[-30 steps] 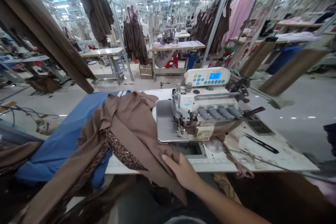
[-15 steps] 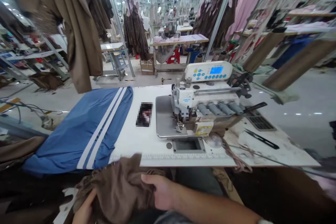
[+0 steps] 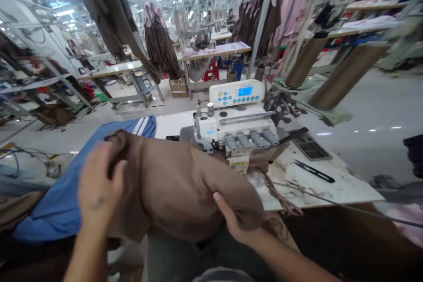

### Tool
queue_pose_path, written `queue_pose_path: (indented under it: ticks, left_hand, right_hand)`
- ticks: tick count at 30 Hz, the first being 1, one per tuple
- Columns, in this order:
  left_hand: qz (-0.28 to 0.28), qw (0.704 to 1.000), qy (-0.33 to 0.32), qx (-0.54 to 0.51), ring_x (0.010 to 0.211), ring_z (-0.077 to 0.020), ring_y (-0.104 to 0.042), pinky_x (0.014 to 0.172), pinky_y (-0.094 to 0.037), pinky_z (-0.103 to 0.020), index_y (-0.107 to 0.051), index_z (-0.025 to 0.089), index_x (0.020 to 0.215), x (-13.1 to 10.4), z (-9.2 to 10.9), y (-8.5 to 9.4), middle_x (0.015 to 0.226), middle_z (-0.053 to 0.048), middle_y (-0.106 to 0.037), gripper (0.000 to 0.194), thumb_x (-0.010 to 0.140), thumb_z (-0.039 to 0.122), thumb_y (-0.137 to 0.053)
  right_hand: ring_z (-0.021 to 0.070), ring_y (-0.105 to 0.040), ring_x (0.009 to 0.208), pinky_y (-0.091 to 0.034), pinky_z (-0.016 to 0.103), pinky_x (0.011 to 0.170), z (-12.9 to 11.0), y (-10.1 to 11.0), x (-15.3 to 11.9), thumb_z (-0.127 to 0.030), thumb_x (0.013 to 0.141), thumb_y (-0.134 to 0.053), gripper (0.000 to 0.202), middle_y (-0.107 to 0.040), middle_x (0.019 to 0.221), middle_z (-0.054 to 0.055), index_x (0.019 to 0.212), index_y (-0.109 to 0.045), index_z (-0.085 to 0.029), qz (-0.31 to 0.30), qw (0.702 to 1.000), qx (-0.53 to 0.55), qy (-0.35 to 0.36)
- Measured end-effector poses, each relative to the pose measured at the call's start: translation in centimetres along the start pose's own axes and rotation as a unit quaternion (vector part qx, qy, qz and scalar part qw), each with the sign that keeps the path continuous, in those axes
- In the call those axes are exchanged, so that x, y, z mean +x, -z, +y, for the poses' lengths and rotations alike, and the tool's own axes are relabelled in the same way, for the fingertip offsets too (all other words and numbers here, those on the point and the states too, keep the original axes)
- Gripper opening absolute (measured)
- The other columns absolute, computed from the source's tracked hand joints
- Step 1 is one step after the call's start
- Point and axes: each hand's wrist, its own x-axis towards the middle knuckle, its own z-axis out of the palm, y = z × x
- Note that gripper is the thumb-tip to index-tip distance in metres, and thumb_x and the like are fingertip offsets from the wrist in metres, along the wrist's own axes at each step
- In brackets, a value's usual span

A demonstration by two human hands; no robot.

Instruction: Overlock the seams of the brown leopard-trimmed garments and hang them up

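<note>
A brown piece of fabric, probably a garment [image 3: 178, 180], is spread in front of me over the near edge of the table and partly over my lap. My right hand [image 3: 236, 222] grips its right part, thumb on top and the fingers hidden beneath. At the cloth's left edge is my left hand [image 3: 99, 185], blurred, with the thumb apart from the fingers; whether it touches the cloth is unclear. Beyond the cloth stands a white overlock sewing machine [image 3: 236, 128], its needle area partly covered by the fabric.
Blue fabric with white stripes [image 3: 71, 180] lies on the left. Black thread snips [image 3: 313, 172] rest on the white table [image 3: 343, 187] at the right. Large brown thread cones [image 3: 350, 75] stand behind the machine. Brown garments [image 3: 105, 9] hang overhead on the left.
The bunched brown cloth has been raised and spread across the table front, covering part of the blue fabric. My left hand has moved up and away from its hold. The view has shifted.
</note>
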Motion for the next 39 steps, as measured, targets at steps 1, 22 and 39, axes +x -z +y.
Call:
queue_pose_path:
  ticks: [1, 22, 39]
  left_hand:
    - [-0.038, 0.996, -0.085, -0.009, 0.136, -0.0229, -0.064, 0.115, -0.053, -0.04, -0.068, 0.014, 0.133, -0.6, 1.9, -2.2, 0.141, -0.01, -0.071, 0.041, 0.098, 0.035, -0.064]
    - [-0.104, 0.971, -0.132, -0.17, 0.135, -0.0217, -0.063, 0.118, -0.047, -0.039, -0.069, 0.021, 0.127, -6.7, 8.6, -9.3, 0.134, -0.01, -0.072, 0.035, 0.097, 0.008, -0.055]
    - [-0.155, 0.97, 0.071, -0.172, 0.109, -0.0251, -0.068, 0.1, -0.053, -0.042, -0.062, 0.03, 0.131, -4.5, 10.4, -8.7, 0.117, -0.005, -0.071, 0.043, 0.093, 0.044, -0.075]
  right_hand:
    - [0.0285, -0.052, 0.151, -0.036, 0.049, 0.133, 0.4, -0.4, -0.2, -0.057, 0.102, -0.063, 0.05, -0.071, 0.143, 0.003, 0.146, -0.068, -0.032, -0.018, 0.999, -0.028, 0.027]
    - [0.027, -0.069, 0.123, -0.055, 0.038, 0.109, 1.4, 0.1, -1.8, -0.022, 0.085, -0.079, 0.081, -0.065, 0.139, 0.012, 0.154, -0.038, -0.028, -0.004, 0.984, 0.029, 0.174]
    - [0.0338, -0.077, 0.103, -0.061, 0.05, 0.093, 0.2, 0.5, -0.2, -0.104, 0.075, -0.047, 0.099, -0.08, 0.104, 0.018, 0.114, -0.077, -0.018, -0.094, 0.91, 0.354, -0.194]
